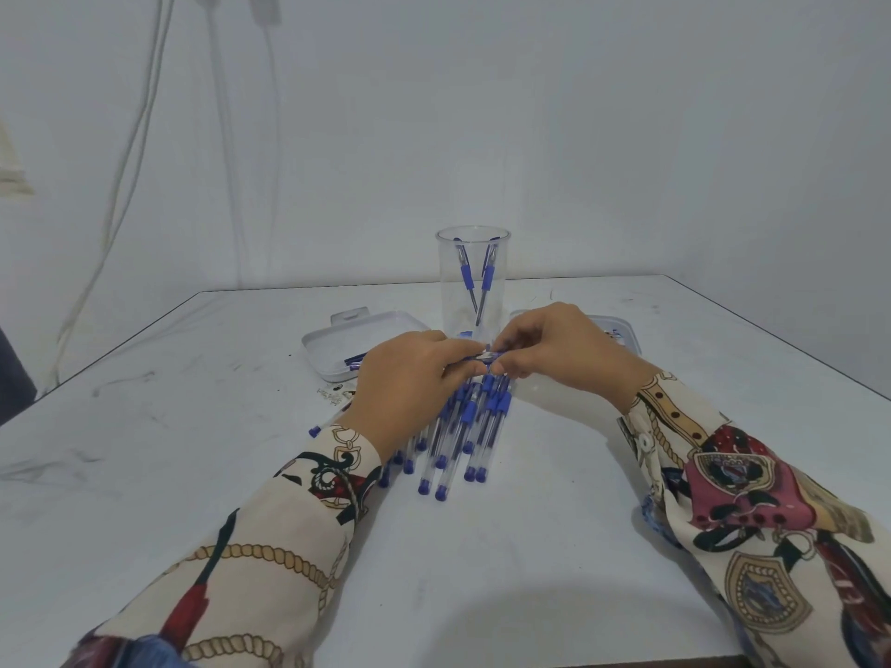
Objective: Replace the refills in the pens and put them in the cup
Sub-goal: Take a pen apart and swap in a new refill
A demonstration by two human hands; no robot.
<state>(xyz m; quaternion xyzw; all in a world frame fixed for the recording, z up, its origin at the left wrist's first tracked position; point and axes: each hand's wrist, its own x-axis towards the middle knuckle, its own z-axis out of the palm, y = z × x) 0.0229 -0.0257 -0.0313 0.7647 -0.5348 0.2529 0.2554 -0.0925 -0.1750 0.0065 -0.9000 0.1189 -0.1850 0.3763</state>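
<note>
My left hand (405, 378) and my right hand (554, 349) meet above the table and together pinch one clear pen with blue parts (487, 356), held roughly level between the fingertips. Beneath them lies a pile of several clear pens with blue caps (458, 441), their ends pointing toward me. Just behind my hands stands a tall clear cup (472, 277) with two blue-gripped pens leaning inside it.
A white shallow tray (337, 347) with a few blue pieces in it lies left of the cup. Another white container (619, 330) sits right of the cup, partly hidden by my right hand. Small bits (332, 392) lie near the tray. White cables (135, 137) hang on the wall.
</note>
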